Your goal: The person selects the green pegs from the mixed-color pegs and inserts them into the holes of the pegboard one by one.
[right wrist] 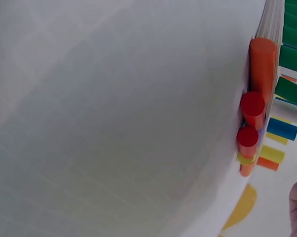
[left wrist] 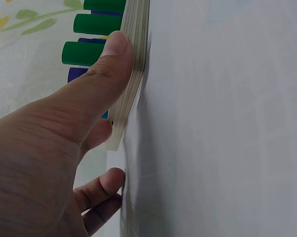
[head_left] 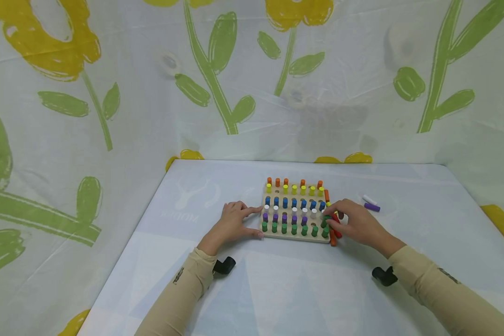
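A wooden pegboard [head_left: 296, 237] lies on the table, with rows of orange, yellow, blue, white, purple and green pegs standing in it. My left hand [head_left: 232, 223] rests at the board's left edge; its extended thumb [left wrist: 117, 47] and index finger touch the wood. Over the right end of the board, my right hand [head_left: 358, 223] pinches a green peg [head_left: 325, 221] between thumb and fingers. In the right wrist view that green peg [right wrist: 290, 92] is beside a fingertip, and most of the hand is out of frame. Some holes show between the standing pegs.
Loose red pegs [right wrist: 252, 105], orange pegs [right wrist: 263, 64] and a yellow one lie along the board's right edge, partly under my right hand. Farther right lie a white peg [head_left: 369, 200] and a purple peg [head_left: 372, 207]. Flower-patterned cloth walls [head_left: 243, 116] stand behind the table and at its sides.
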### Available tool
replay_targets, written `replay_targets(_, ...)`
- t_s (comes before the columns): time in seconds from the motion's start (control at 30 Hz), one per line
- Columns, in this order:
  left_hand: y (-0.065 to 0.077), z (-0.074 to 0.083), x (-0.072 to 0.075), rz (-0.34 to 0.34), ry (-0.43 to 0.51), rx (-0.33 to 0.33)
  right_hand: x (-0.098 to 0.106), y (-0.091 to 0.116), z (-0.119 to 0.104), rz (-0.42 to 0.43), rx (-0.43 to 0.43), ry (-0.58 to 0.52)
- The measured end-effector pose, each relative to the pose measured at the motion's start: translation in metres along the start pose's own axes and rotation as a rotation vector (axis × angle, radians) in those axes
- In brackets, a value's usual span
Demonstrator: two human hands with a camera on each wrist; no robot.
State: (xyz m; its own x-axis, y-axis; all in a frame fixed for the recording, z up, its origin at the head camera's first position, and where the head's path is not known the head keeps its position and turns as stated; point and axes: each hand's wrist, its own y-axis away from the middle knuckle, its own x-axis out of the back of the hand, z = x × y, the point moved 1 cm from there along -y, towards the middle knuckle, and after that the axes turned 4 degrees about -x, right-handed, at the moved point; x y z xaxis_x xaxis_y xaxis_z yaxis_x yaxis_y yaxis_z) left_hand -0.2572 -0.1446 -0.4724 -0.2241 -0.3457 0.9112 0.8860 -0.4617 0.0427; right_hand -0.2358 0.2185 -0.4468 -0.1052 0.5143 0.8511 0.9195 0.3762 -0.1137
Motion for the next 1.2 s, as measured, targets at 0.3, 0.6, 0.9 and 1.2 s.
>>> replay_targets(0.3, -0.002, 0.001, 0.0, -0.004, -0.014, -0.003, 0.001, 0.002, 0.001, -0.038, 0.008, 0.022)
replay_targets(0.6, -0.005, 0.002, -0.003, -0.016, -0.003, 0.001, -0.001, 0.01, 0.005, -0.022, -0.036, 0.046)
replay_targets(0.9, -0.009, -0.001, -0.002, -0.024, -0.021, -0.017, -0.001, 0.017, 0.009, -0.021, -0.166, 0.057)
replay_targets(1.2, -0.004, -0.007, 0.003, -0.03, -0.041, -0.014, 0.0, 0.019, 0.016, 0.008, -0.281, 0.126)
